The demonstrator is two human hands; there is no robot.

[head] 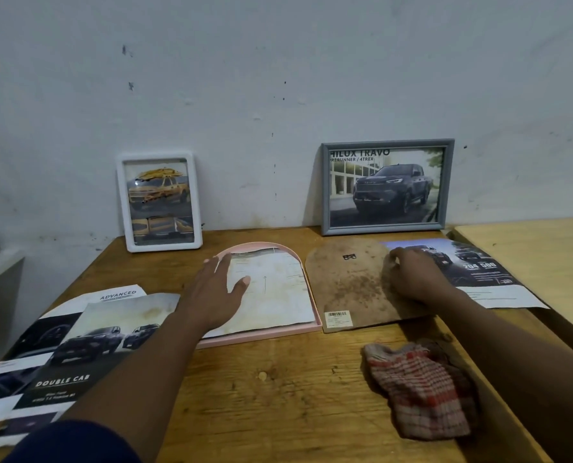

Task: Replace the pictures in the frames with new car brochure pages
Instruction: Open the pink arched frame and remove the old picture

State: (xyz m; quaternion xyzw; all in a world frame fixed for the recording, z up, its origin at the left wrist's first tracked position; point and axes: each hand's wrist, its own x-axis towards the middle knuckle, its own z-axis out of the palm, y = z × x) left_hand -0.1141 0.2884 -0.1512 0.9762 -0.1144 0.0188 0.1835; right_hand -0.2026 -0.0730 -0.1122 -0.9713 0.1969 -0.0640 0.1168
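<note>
The white rounded frame and grey rectangular frame look finished; the pink arched frame holds a page under the flat left hand, the right hand gripping its unfitted brown arched backboard.

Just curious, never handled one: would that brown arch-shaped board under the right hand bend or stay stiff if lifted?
Probably stiff: the brown board lies flat with crisp edges. Likely light, since it looks thin against the table. It might slide easily on that smooth wood.
</note>
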